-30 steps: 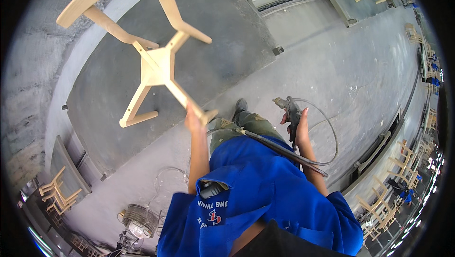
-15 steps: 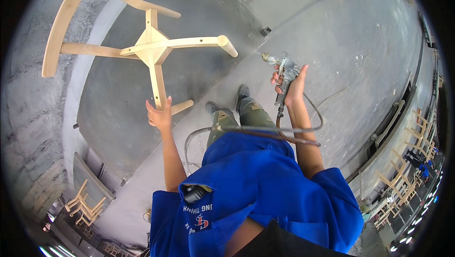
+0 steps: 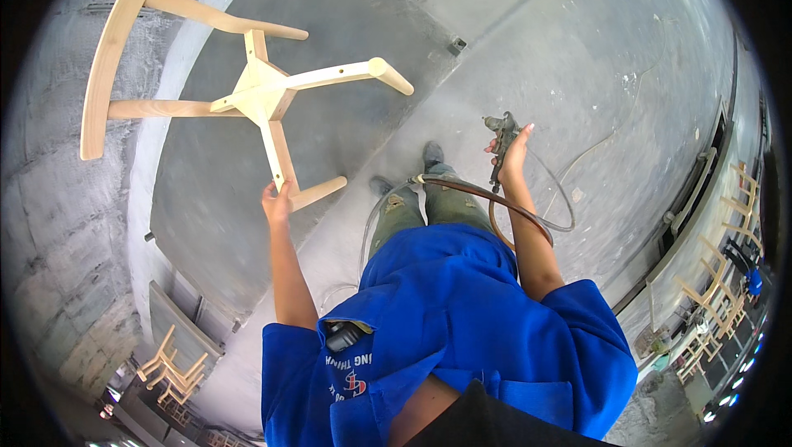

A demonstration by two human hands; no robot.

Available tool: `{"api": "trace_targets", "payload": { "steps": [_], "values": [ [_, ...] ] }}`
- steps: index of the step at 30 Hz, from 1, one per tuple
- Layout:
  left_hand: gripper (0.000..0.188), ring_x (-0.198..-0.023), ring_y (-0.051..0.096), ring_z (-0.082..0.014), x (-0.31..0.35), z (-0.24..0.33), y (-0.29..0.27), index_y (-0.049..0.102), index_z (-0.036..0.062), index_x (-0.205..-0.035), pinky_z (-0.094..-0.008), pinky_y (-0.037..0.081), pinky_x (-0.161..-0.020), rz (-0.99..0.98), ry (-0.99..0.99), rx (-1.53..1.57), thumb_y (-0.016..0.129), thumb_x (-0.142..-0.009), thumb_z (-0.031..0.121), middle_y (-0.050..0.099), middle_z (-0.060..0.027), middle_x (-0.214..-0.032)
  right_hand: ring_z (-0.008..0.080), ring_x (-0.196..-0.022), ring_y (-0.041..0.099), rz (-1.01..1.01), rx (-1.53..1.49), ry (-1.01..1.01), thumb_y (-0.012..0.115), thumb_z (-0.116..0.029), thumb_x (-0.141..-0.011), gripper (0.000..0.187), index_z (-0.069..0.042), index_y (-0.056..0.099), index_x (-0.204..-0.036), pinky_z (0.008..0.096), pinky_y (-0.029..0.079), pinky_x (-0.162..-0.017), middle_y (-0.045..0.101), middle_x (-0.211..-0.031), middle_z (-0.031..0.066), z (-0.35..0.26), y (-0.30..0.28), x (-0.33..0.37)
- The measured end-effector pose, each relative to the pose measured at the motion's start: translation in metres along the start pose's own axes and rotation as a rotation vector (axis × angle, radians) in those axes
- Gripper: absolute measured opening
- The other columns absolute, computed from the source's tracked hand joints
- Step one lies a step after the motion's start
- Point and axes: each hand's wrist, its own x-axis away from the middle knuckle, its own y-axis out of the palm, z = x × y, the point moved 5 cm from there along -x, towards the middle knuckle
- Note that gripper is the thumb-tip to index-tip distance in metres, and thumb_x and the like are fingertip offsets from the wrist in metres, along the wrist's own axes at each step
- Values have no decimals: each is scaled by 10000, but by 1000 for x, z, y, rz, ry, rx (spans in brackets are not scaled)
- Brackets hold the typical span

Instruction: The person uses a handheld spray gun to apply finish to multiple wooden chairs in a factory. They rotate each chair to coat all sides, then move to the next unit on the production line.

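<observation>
A pale wooden chair frame (image 3: 261, 99) is at the upper left, with its crossed rails, legs and a long curved back rail in view. My left hand (image 3: 278, 205) grips the near end of one rail, where a leg joins it. On the right, my right hand (image 3: 517, 160) holds a grey metal spray gun (image 3: 503, 129) upright by its handle, apart from the chair. Some of its fingers are hidden behind the gun. A grey and brown hose (image 3: 464, 186) loops from the gun across my thighs.
A large dark grey panel (image 3: 206, 191) lies behind the chair frame, beside a pale curved edge (image 3: 142, 199). More wooden chairs stand at the lower left (image 3: 172, 373) and along the far right (image 3: 714, 290). A thin cord (image 3: 584, 152) trails on the grey floor.
My left hand, its fingers spread before, has closed on the rail end. The chair frame has turned slightly. My right hand and the spray gun have shifted and turned away from the chair.
</observation>
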Motion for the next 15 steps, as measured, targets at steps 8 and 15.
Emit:
{"api": "trace_targets", "payload": {
  "steps": [8, 15],
  "values": [
    [777, -1028, 646, -229, 49, 80, 22, 564, -79, -1241, -353, 499, -924, -86, 96, 197, 858, -774, 469, 671, -201, -1079, 165, -642, 607, -350, -282, -313, 137, -842, -929, 979, -3, 628, -1042, 228, 350, -439, 618, -721, 77, -111, 62, 123],
    [714, -1084, 617, -216, 49, 133, 18, 582, -47, -1248, -359, 449, -992, -43, 101, 245, 786, -839, 503, 667, -147, -1113, 153, -625, 593, -399, -278, -288, 155, -831, -939, 941, -20, 625, -1026, 233, 341, -440, 612, -719, 52, -114, 112, 105]
  ]
}}
